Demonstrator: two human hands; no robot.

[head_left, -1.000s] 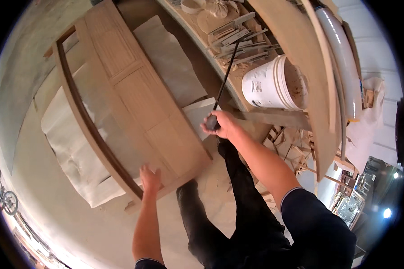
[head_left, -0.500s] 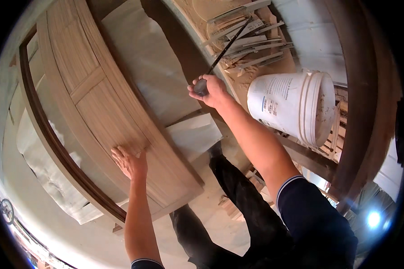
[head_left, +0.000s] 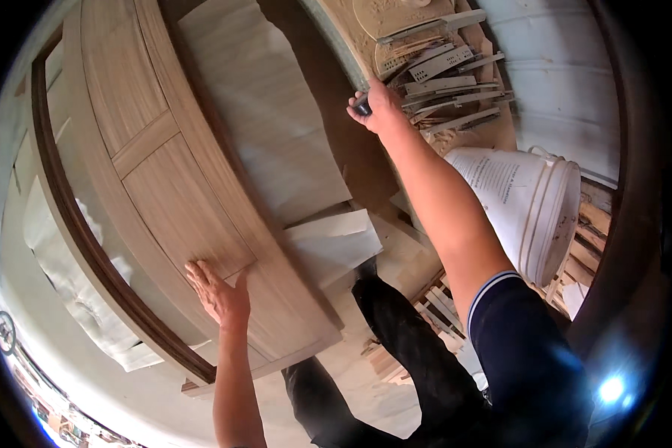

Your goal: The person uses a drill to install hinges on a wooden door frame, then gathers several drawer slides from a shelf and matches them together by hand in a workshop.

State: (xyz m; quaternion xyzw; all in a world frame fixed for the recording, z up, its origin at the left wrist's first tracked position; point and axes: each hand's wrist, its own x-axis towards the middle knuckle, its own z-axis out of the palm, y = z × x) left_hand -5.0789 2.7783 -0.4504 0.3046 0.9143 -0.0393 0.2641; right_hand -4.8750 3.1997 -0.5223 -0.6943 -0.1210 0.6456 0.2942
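A long panelled wooden door (head_left: 164, 179) in pale veneer lies flat in front of me, running from upper left to lower middle. My left hand (head_left: 218, 293) rests flat on its near end, fingers spread, holding nothing. My right hand (head_left: 377, 108) is stretched out to the upper right, closed around the dark handle of a tool (head_left: 362, 107) at the edge of a pile of wood strips (head_left: 444, 82). The rest of the tool is hidden by the hand.
A white plastic bucket (head_left: 526, 201) lies on its side at the right, beside my right arm. Sheets of pale paper (head_left: 265, 119) lie under and beside the door. A dark wooden frame (head_left: 75, 224) borders the door's left side. My dark trouser legs (head_left: 411, 358) are below.
My right hand with the tool has moved farther out and to the right, up to the pile of wood strips; the long dark shaft seen earlier no longer shows. My left hand stays flat on the door.
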